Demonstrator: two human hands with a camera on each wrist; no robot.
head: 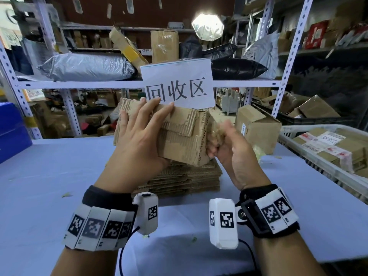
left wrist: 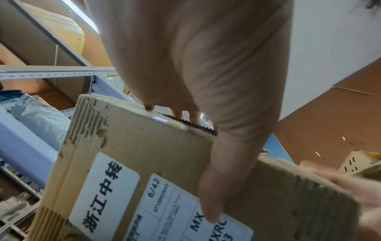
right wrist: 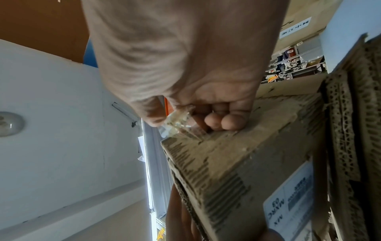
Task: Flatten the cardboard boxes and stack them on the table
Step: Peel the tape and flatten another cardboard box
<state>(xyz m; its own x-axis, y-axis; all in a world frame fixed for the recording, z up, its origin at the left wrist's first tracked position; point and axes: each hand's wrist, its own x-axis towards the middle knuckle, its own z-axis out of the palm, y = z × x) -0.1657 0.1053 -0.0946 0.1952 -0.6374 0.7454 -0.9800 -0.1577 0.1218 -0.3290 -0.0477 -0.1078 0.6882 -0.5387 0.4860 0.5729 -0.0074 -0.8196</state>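
I hold a worn, torn cardboard box (head: 183, 136) in the air over a stack of flattened cardboard (head: 179, 182) on the table (head: 49, 176). My left hand (head: 143, 126) grips the box's left part, fingers spread over its top face. In the left wrist view the thumb (left wrist: 214, 203) presses the labelled underside (left wrist: 128, 171). My right hand (head: 221, 144), blurred, is curled at the box's right end. The right wrist view shows it pinching a crumpled strip of clear tape (right wrist: 177, 121) at the box's corner (right wrist: 226, 163).
Another closed cardboard box (head: 256, 128) stands behind my right hand. A white basket (head: 294, 156) of parcels sits at the right. A blue crate (head: 12, 130) is at the far left. A paper sign (head: 177, 84) hangs on the shelf rack behind.
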